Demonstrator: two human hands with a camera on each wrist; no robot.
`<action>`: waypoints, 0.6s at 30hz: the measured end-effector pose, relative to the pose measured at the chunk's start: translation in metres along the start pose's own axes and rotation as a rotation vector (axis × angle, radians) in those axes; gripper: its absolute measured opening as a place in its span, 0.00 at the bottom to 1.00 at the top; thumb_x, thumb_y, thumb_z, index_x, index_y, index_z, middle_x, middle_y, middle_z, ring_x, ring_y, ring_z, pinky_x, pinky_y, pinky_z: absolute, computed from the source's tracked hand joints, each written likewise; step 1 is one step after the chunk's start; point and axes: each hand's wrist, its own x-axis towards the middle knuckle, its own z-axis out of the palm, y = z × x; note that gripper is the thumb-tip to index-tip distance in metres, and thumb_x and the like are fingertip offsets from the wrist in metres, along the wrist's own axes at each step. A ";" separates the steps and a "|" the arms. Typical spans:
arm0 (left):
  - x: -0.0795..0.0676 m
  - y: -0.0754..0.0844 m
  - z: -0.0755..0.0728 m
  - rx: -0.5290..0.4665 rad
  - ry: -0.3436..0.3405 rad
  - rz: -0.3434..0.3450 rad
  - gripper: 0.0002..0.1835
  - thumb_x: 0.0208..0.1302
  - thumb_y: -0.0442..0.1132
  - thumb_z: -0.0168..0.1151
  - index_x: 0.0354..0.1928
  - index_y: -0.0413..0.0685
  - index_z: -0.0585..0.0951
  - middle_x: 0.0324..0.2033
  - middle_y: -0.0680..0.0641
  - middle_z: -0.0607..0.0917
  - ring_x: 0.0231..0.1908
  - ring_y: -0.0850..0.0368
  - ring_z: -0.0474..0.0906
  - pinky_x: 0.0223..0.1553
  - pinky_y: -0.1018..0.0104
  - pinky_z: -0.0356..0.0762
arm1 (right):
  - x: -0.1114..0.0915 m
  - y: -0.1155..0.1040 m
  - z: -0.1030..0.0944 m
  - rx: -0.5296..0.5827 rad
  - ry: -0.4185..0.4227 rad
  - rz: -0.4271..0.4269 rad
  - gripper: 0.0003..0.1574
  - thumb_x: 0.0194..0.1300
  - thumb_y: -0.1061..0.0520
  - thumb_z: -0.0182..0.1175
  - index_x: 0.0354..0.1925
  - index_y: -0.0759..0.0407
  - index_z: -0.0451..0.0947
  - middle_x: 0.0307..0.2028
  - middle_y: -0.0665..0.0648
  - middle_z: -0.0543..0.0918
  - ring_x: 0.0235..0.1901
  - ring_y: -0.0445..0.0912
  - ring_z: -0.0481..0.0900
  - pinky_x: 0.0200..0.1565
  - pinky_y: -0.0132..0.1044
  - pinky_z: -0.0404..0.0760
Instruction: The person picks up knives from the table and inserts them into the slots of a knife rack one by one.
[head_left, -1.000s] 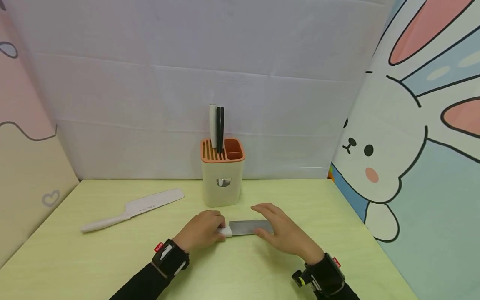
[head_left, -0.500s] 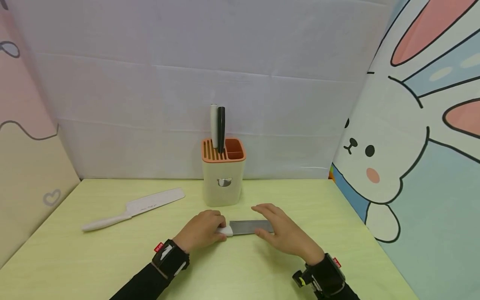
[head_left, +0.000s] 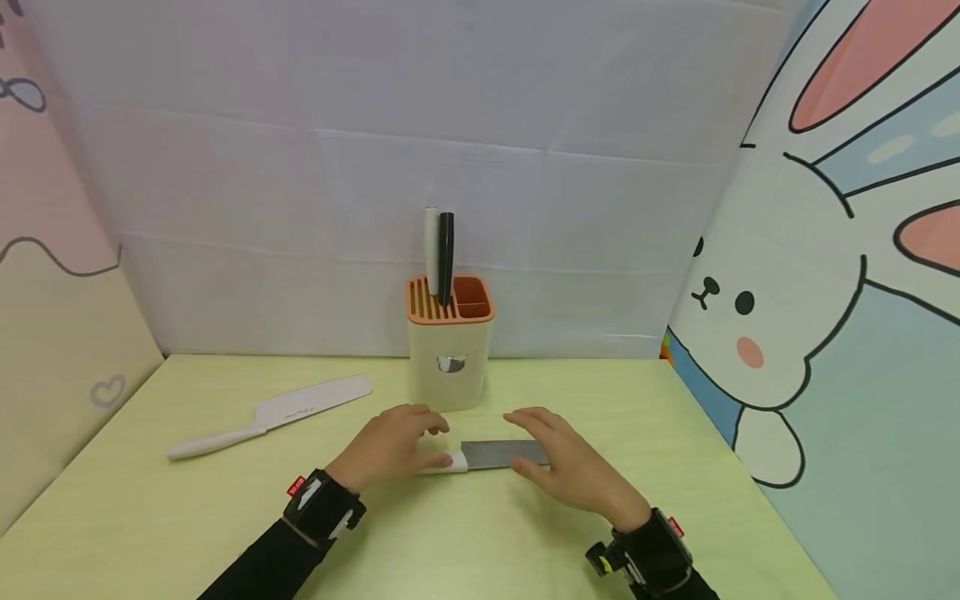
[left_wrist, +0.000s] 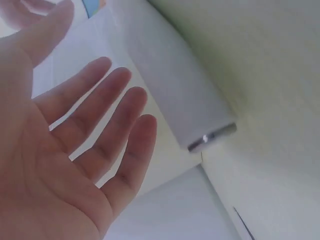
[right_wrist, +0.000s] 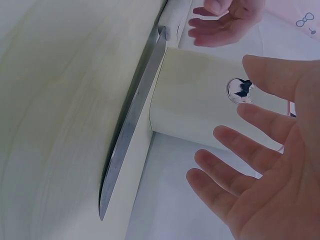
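A knife with a white handle and a grey blade (head_left: 491,454) lies flat on the table in front of the knife block. Over its handle (left_wrist: 175,85) hovers my left hand (head_left: 393,446), fingers apart and loosely bent; the left wrist view shows a gap between them and the handle. My right hand (head_left: 558,462) is held above the blade's tip end with fingers spread, and in the right wrist view the blade (right_wrist: 132,130) lies apart from those fingers. Neither hand holds anything.
A cream knife block (head_left: 447,375) with an orange slotted top stands at the back. One white-handled knife (head_left: 431,250) and one black-handled knife (head_left: 446,254) stand in its slots. A white cleaver (head_left: 307,402) lies on the table (head_left: 187,533) at left.
My left hand has let go of the knife handle, opened and lifted slightly back to the left. The right hand and the knife have stayed in place.
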 end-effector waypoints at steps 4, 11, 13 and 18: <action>-0.004 -0.007 -0.007 -0.047 0.045 -0.001 0.30 0.54 0.67 0.64 0.54 0.61 0.77 0.47 0.57 0.79 0.45 0.58 0.75 0.42 0.59 0.76 | 0.002 -0.003 0.001 0.010 -0.003 -0.009 0.35 0.66 0.51 0.62 0.67 0.48 0.62 0.62 0.54 0.68 0.61 0.45 0.63 0.58 0.49 0.71; -0.011 -0.014 -0.013 -0.128 0.110 -0.032 0.32 0.57 0.69 0.59 0.61 0.67 0.72 0.57 0.61 0.72 0.53 0.61 0.72 0.49 0.56 0.75 | 0.002 -0.005 0.006 0.031 -0.036 0.010 0.35 0.66 0.50 0.62 0.67 0.46 0.62 0.62 0.52 0.67 0.62 0.45 0.62 0.57 0.49 0.71; -0.012 -0.015 -0.014 -0.148 0.131 -0.024 0.31 0.59 0.68 0.57 0.62 0.66 0.71 0.58 0.61 0.71 0.54 0.60 0.71 0.50 0.55 0.75 | 0.002 -0.006 0.009 0.032 -0.039 0.005 0.35 0.66 0.50 0.62 0.67 0.45 0.62 0.62 0.52 0.67 0.62 0.45 0.63 0.57 0.49 0.71; -0.016 -0.016 -0.021 -0.193 0.184 -0.027 0.30 0.64 0.66 0.54 0.63 0.63 0.70 0.59 0.59 0.72 0.54 0.56 0.71 0.50 0.49 0.74 | 0.013 -0.013 0.016 0.024 -0.052 -0.036 0.34 0.66 0.50 0.63 0.67 0.47 0.63 0.62 0.52 0.68 0.61 0.45 0.64 0.56 0.47 0.72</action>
